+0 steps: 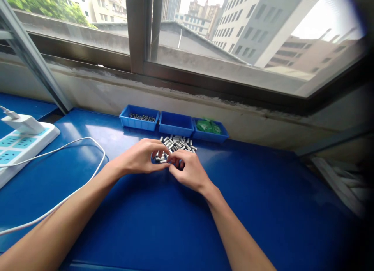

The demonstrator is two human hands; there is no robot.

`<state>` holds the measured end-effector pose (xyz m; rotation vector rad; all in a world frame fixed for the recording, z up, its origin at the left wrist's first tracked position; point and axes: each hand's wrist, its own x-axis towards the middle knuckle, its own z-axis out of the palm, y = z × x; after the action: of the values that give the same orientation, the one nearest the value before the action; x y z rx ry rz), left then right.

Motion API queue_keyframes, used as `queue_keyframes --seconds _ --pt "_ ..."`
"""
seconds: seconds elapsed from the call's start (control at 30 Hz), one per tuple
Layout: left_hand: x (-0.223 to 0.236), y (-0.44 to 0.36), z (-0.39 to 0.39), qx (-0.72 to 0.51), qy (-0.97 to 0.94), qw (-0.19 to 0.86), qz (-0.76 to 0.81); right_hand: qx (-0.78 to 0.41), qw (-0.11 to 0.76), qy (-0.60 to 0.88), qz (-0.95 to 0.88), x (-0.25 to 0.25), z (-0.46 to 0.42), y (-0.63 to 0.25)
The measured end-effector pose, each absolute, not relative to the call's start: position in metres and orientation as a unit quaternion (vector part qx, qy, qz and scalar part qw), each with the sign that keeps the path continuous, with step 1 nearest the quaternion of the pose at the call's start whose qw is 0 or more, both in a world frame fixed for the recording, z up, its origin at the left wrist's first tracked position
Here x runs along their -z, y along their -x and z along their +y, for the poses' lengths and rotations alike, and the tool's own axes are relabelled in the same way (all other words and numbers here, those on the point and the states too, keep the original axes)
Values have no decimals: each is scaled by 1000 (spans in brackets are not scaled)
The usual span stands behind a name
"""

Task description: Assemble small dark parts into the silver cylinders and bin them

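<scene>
My left hand (146, 156) and my right hand (189, 168) meet over the blue table, fingertips together. Both are curled into a pinch, and whatever lies between the fingertips is too small or hidden to make out. Just beyond the hands lies a loose pile of short silvery metal cylinders (184, 143), partly covered by my fingers. Behind the pile stand three blue bins in a row. The left bin (140, 125) holds small metal parts, the middle bin (176, 129) shows a bare bottom, and the right bin (209, 136) holds a green plastic bag (209, 126).
On the left lies a white power strip (51, 132) with a white charger (25, 125) plugged in. Its white cable (99, 162) loops across the table beside my left forearm. A wall and window frame (187, 82) bound the table at the back.
</scene>
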<state>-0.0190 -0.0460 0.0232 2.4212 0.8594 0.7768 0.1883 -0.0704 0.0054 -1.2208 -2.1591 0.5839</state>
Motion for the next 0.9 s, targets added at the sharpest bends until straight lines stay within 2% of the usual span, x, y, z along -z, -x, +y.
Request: queue_keyframes --seconds 0.17,0.5,0.6,0.7,0.9 --pt "-14 19 -41 -222 -907 211 289 -294 310 483 -764 -6 -63 -198" --pt "-2 12 -41 -172 -931 90 310 -325 333 520 -716 -1 -57 -198" --pt "0 8 -41 -174 -931 89 308 -348 351 521 -696 1 -55 -201" --pt "1 7 -40 -227 -906 129 334 -380 374 522 -666 2 -54 -203" --pt "-3 2 -40 -429 -802 207 359 -490 428 470 -596 -3 -54 -200"
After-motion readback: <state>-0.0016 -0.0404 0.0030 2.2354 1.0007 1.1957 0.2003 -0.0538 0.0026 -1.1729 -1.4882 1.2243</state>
